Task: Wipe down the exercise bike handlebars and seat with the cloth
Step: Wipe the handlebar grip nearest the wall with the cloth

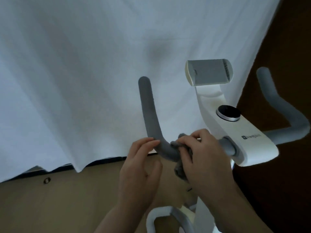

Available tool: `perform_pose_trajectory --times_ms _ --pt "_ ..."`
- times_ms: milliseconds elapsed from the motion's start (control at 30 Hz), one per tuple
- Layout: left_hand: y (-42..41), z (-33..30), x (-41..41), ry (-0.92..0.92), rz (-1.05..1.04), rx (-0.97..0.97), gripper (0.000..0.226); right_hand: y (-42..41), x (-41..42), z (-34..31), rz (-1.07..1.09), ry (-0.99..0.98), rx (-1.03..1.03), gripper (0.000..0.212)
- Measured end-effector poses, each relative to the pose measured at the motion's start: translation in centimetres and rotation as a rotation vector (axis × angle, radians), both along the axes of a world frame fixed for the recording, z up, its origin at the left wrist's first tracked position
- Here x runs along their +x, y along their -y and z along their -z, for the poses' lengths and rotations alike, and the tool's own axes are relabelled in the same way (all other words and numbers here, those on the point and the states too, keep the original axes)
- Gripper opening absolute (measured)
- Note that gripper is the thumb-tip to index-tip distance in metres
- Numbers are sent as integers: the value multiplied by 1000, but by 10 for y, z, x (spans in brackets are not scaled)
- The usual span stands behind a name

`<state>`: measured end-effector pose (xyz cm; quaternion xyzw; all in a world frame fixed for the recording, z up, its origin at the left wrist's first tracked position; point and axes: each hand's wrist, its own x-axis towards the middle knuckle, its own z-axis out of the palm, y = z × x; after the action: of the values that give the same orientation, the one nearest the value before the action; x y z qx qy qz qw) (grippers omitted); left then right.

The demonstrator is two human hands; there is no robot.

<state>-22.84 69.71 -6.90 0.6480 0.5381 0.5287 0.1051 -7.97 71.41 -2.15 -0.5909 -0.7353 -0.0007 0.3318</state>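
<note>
Tan floor [58, 207] bears the white bike frame [198, 216] and a small ring [47, 180].

You are looking at a handlebar [148, 111] sleeved in matt grey foam, a white console [235, 132] of smooth, faintly glossy plastic, its dial [228, 113] ringed in shiny metal, a nubby grey cloth [180, 170], and a soft white fabric curtain [75, 73].
</note>
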Motion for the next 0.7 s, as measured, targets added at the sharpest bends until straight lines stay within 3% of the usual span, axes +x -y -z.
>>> perform_pose_trajectory --times_ms 167,300,400,533,700 --pt "9 -4 9 31 -98 -84 43 -20 5 7 -179 -46 15 7" --pt "14 -7 13 70 -121 -125 46 -16 12 7 -256 -10 93 16" --pt "14 -11 18 142 -133 -153 43 -31 -2 9 -283 -131 -19 13" --pt "12 -13 15 131 -132 -181 42 -33 1 2 -391 -203 -133 33" --pt "4 -13 9 155 -114 -128 29 -15 14 -4 -345 -209 -179 26"
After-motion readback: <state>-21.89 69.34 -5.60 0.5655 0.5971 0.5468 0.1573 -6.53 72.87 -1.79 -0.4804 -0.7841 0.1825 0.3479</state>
